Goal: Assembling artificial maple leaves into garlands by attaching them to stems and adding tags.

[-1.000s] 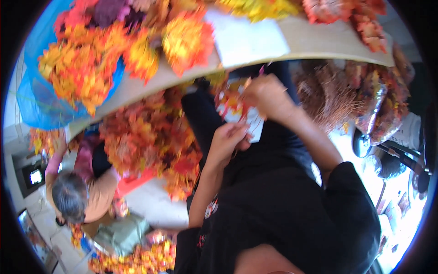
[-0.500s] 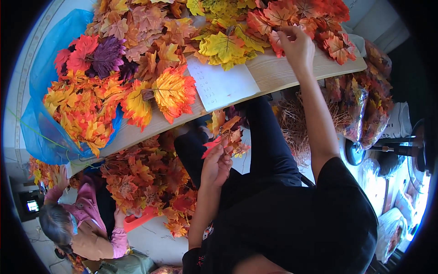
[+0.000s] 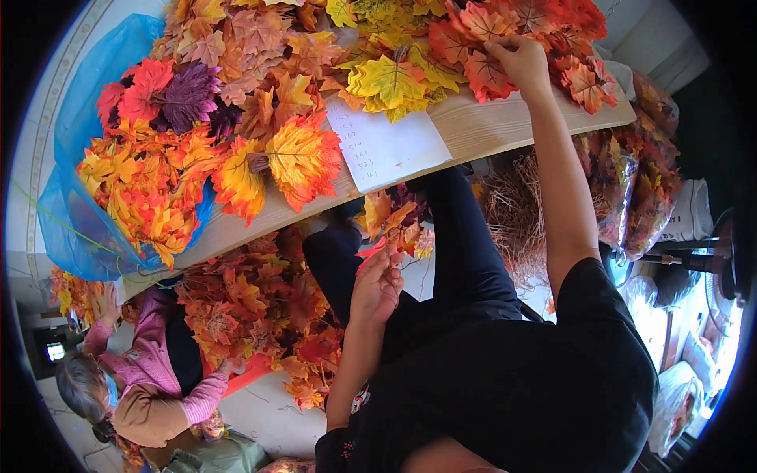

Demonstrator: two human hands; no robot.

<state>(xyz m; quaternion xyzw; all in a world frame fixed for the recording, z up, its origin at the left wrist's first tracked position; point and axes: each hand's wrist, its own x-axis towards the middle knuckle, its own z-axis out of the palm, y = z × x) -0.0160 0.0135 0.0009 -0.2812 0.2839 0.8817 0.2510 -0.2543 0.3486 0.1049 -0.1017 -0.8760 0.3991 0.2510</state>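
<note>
My left hand (image 3: 376,293), low in front of my lap, is closed round the stem of an artificial maple leaf sprig (image 3: 400,229) with orange and red leaves. At the far right of the table my right hand (image 3: 522,63) has its thumb and forefinger pinched on an orange-red artificial maple leaf (image 3: 487,72), at the edge of a pile of similar leaves. Stacked yellow leaves (image 3: 386,81) lie left of that hand. A white sheet with handwriting (image 3: 386,146) rests at the table's front edge.
A blue plastic bag (image 3: 67,205) holds yellow-orange leaves at the left of the wooden table (image 3: 489,130). Beneath it are heaped leaf sprigs (image 3: 236,299) and brown stems (image 3: 516,213). Bagged leaves (image 3: 639,189) and a fan (image 3: 714,260) stand right. A co-worker (image 3: 150,378) sits lower left.
My right hand has shifted slightly right and its fingertips now meet a red leaf on the pile. The left hand stays nearly still with the sprig. The co-worker's body and arm have moved.
</note>
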